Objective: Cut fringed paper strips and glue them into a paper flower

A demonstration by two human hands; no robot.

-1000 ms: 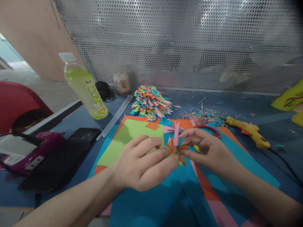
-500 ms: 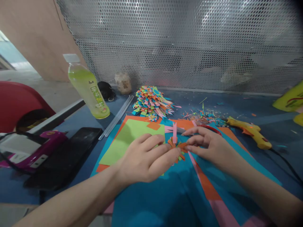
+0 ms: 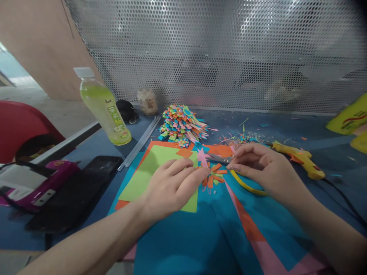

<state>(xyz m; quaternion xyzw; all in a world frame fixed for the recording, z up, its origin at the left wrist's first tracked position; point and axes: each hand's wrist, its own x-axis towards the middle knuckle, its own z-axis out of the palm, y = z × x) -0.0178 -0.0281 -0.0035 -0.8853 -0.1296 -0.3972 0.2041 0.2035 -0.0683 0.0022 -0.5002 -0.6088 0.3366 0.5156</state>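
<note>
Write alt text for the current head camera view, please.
A person's left hand holds an orange-petalled paper flower and the right hand grasps scissors, above coloured sheets. Beyond are a fringed paper pile, a drink bottle and a glue gun.

From here I see the flower point(image 3: 219, 172) over the sheets point(image 3: 183, 244) between left hand point(image 3: 174, 185) and right hand point(image 3: 265, 166), scissors point(image 3: 220, 159) just behind it, paper pile point(image 3: 183, 124) farther back, bottle point(image 3: 106, 110) and sticks point(image 3: 140, 143) left, glue gun point(image 3: 299, 156) right, mesh point(image 3: 200, 49) behind the table point(image 3: 286, 124).
</note>
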